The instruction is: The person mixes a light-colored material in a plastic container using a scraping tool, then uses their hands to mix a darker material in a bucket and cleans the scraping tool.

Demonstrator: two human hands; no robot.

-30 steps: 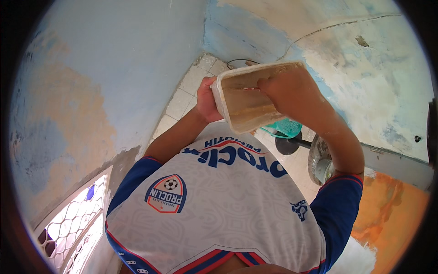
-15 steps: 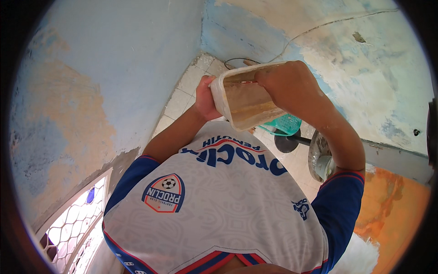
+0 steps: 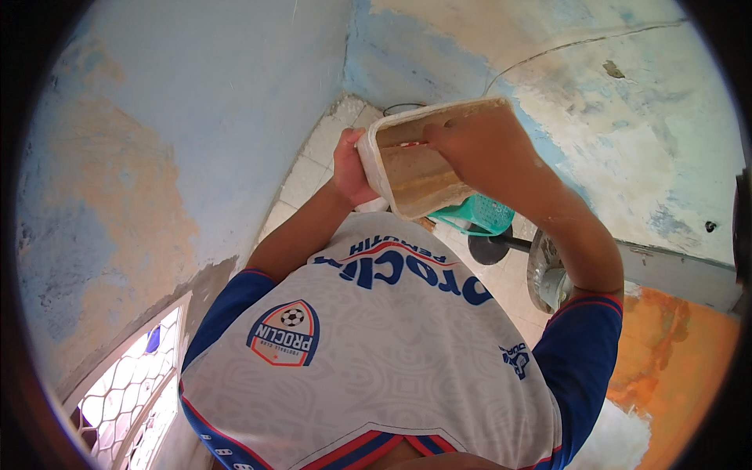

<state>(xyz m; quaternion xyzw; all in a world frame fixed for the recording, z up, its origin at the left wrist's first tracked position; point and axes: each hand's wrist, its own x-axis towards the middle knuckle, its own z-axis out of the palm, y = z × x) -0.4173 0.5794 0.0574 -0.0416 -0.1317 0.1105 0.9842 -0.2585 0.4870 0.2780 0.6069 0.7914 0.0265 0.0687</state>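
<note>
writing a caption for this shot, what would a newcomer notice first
Probably the pale, smeared tub at upper centre, held by the left fingers, with the right fingers inside around a slim red-and-white item. Next, the vivid orange patch at lower right and the green container showing just below the tub.

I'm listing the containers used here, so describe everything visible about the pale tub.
The pale tub is box-shaped with rounded corners and a thick off-white rim, and looks like plastic. It has no lid on; its inner walls are smeared tan and brown. It is held tilted above the tiled floor, its mouth facing the camera. The left hand grips its left side. The right hand reaches inside, holding a thin red-and-white item; whether either touches the walls is unclear.
</note>
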